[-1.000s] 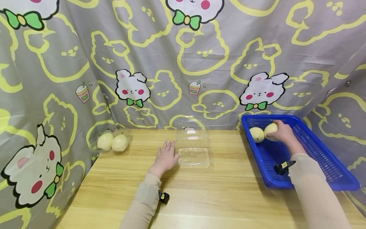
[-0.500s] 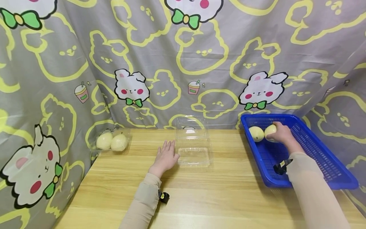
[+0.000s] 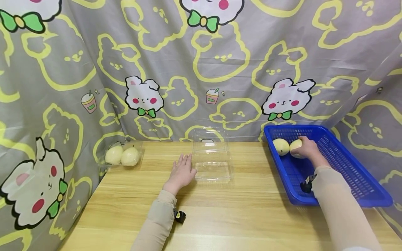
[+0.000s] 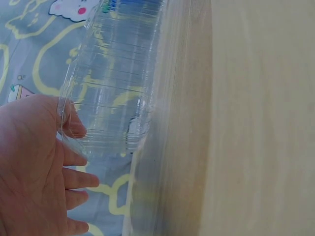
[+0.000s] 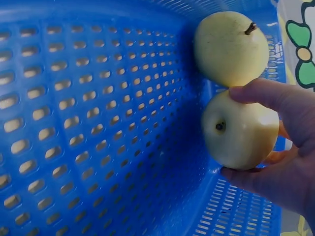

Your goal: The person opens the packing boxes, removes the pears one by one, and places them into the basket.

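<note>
In the head view my left hand [image 3: 181, 173] lies palm down with fingers extended, its thumb at the left side of a clear plastic clamshell box [image 3: 211, 170] with its lid raised. The left wrist view has the thumb right at the box's edge. My right hand [image 3: 307, 150] reaches into the blue basket [image 3: 285, 183] and grips a pale yellow pear [image 5: 238, 130] between thumb and fingers. Beside it, right up against it in the right wrist view, is a second pear [image 5: 230, 49] with a dark stem. The hand covers part of the gripped pear in the head view.
At the back left of the wooden table [image 3: 188, 226] sits another clear box [image 3: 140, 148] with two pears [image 3: 130, 156] inside. A patterned curtain [image 3: 176, 59] hangs behind the table and along both sides. The basket's raised rim surrounds the right hand.
My right hand has shifted slightly and covers a little more of the pear, which sits a bit lower. The left hand and the box have stayed in place.
</note>
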A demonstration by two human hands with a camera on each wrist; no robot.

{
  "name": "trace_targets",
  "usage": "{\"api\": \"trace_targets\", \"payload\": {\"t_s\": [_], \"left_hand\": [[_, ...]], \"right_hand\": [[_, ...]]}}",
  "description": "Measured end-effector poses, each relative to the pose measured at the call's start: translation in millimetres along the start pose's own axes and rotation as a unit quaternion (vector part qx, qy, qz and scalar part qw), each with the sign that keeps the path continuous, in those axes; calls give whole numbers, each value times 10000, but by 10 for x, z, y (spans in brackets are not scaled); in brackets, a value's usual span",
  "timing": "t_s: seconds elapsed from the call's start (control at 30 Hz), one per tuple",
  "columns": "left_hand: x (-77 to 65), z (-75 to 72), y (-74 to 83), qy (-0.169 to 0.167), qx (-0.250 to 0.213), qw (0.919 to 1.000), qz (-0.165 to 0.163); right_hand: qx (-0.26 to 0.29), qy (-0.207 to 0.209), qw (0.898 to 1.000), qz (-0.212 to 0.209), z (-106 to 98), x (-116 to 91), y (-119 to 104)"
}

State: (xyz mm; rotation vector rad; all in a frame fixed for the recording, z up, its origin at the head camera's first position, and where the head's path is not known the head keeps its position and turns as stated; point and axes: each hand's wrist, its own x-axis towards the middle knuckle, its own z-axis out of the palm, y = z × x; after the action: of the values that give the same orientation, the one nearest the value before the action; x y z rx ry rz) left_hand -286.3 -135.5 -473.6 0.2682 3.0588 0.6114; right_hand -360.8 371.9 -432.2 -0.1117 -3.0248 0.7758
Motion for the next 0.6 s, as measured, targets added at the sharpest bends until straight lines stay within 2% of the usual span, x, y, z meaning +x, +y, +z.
{"api": "trace_targets", "payload": {"t_s": [0.6], "left_hand": [[-1, -16, -4, 8, -15, 10000, 28]], "right_hand": [[108, 57, 9999, -81, 50, 48, 42]]}}
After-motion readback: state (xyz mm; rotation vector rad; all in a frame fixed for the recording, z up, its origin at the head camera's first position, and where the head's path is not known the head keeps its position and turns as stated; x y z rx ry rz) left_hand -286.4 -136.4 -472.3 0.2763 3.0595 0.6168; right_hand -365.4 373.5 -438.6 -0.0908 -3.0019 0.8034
